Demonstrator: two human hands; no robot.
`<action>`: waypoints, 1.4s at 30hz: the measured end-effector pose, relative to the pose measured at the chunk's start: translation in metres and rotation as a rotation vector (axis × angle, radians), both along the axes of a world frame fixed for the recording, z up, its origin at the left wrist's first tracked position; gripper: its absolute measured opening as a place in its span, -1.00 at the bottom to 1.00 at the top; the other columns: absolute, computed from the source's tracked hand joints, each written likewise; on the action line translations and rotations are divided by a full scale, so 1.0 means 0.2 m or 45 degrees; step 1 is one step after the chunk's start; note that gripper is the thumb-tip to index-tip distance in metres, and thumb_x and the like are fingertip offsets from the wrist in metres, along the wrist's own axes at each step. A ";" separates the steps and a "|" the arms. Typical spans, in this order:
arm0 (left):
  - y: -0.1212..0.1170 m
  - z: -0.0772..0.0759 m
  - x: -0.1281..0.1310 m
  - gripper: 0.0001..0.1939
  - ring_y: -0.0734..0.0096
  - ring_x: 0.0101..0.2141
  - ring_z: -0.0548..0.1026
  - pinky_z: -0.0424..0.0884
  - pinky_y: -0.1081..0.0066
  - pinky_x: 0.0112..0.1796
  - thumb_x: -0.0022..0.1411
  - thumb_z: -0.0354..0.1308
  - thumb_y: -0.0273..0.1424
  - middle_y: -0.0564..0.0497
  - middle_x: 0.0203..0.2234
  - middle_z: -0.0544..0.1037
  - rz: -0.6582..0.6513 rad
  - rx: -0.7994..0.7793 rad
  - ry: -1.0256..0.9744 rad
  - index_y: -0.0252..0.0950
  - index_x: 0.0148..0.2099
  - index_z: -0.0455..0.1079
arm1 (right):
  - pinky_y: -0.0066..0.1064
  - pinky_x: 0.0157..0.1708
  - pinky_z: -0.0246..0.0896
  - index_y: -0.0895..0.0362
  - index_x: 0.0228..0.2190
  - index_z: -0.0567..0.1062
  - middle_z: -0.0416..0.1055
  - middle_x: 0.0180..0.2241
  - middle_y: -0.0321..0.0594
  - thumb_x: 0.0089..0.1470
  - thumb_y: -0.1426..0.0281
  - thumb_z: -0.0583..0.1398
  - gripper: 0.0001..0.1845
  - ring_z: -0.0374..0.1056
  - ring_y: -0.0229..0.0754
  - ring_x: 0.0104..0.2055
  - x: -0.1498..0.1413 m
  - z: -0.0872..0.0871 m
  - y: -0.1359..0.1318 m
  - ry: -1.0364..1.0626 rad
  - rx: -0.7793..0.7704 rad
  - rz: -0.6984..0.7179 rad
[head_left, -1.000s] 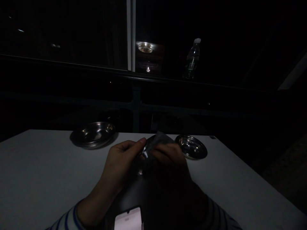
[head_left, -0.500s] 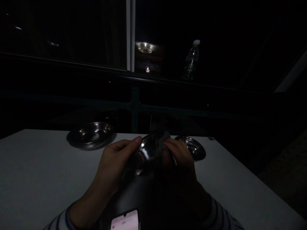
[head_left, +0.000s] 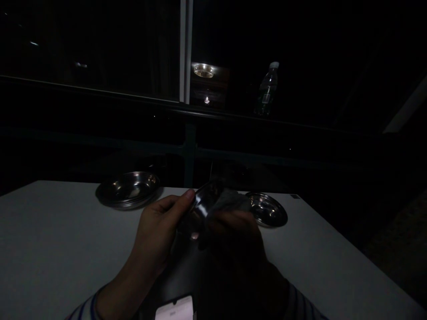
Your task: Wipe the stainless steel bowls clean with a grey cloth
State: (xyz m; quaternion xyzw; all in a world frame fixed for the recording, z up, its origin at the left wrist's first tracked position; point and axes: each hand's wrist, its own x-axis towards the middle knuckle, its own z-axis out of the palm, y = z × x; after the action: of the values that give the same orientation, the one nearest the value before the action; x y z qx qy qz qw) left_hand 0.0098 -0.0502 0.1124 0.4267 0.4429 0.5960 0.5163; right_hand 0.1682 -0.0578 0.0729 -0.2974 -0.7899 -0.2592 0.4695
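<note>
A shiny metal bowl [head_left: 200,210] is tilted up in front of me. My left hand [head_left: 163,222] grips its left rim, thumb on the near face and fingers behind. My right hand [head_left: 236,235] is closed on a greyish cloth [head_left: 230,201], which lies against the bowl's right side. Deep shadow hides the lower part of the right hand and the bowl's bottom edge.
On the white table [head_left: 83,249], stacked metal dishes [head_left: 128,191] stand at the back left and more metal dishes [head_left: 268,211] at the back right. A lit phone [head_left: 175,309] is near me. Beyond, a plastic bottle [head_left: 267,89] stands by the window.
My right hand has slid down and a little left over the bowl with the cloth, showing more of the cloth above the fingers. The left hand keeps its hold; the view has shifted slightly.
</note>
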 end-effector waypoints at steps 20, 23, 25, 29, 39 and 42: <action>0.00 -0.03 0.03 -0.74 0.55 -0.62 0.31 0.20 0.57 -0.57 -0.11 0.23 -0.22 0.10 -0.71 0.42 -0.051 0.063 0.217 -0.33 -0.60 0.43 | -0.26 -0.28 0.12 0.13 -0.18 0.34 0.39 -0.21 -0.20 0.05 0.38 0.06 -0.74 0.24 -0.15 -0.24 -0.01 0.01 -0.02 -0.144 -0.124 -0.036; 0.01 -0.03 0.03 -0.75 0.54 -0.59 0.33 0.21 0.56 -0.54 -0.08 0.22 -0.22 0.08 -0.68 0.45 -0.090 0.082 0.219 -0.32 -0.58 0.44 | -0.25 -0.28 0.12 0.13 -0.21 0.35 0.40 -0.21 -0.21 0.05 0.38 0.06 -0.77 0.24 -0.13 -0.23 -0.01 0.01 -0.01 -0.038 -0.136 -0.048; 0.01 -0.03 0.03 -0.75 0.50 -0.57 0.37 0.24 0.55 -0.51 -0.06 0.21 -0.22 0.05 -0.65 0.48 -0.151 0.080 0.221 -0.32 -0.55 0.46 | -0.26 -0.22 0.13 0.15 -0.24 0.35 0.39 -0.21 -0.18 0.05 0.43 0.05 -0.81 0.24 -0.14 -0.21 0.00 0.02 0.01 0.132 -0.173 -0.109; 0.01 -0.03 0.03 -0.73 0.48 -0.57 0.37 0.24 0.54 -0.52 -0.07 0.20 -0.21 0.04 -0.65 0.48 -0.212 0.046 0.248 -0.33 -0.56 0.46 | -0.26 -0.19 0.13 0.17 -0.20 0.34 0.39 -0.20 -0.19 0.05 0.41 0.06 -0.77 0.24 -0.15 -0.19 0.02 0.02 0.02 0.062 -0.172 -0.038; 0.01 -0.03 0.05 -0.71 0.56 -0.63 0.30 0.20 0.57 -0.57 -0.07 0.21 -0.21 0.09 -0.72 0.40 -0.192 0.031 0.170 -0.35 -0.60 0.41 | -0.29 -0.23 0.11 0.17 -0.23 0.36 0.40 -0.22 -0.18 0.11 0.39 -0.03 -0.77 0.23 -0.17 -0.21 -0.01 0.03 0.02 0.055 -0.161 -0.047; 0.01 -0.04 0.05 -0.72 0.59 -0.66 0.28 0.19 0.58 -0.60 -0.07 0.22 -0.22 0.11 -0.72 0.39 -0.218 -0.029 0.083 -0.35 -0.60 0.40 | -0.26 -0.28 0.11 0.13 -0.21 0.36 0.40 -0.18 -0.22 0.09 0.31 0.00 -0.74 0.22 -0.14 -0.22 -0.02 0.01 0.02 -0.039 -0.163 -0.025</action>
State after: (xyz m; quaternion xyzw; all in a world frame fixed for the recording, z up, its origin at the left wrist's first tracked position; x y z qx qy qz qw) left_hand 0.0201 -0.0490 0.1037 0.4762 0.4280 0.5303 0.5557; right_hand 0.1642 -0.0529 0.0748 -0.3307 -0.8089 -0.2172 0.4349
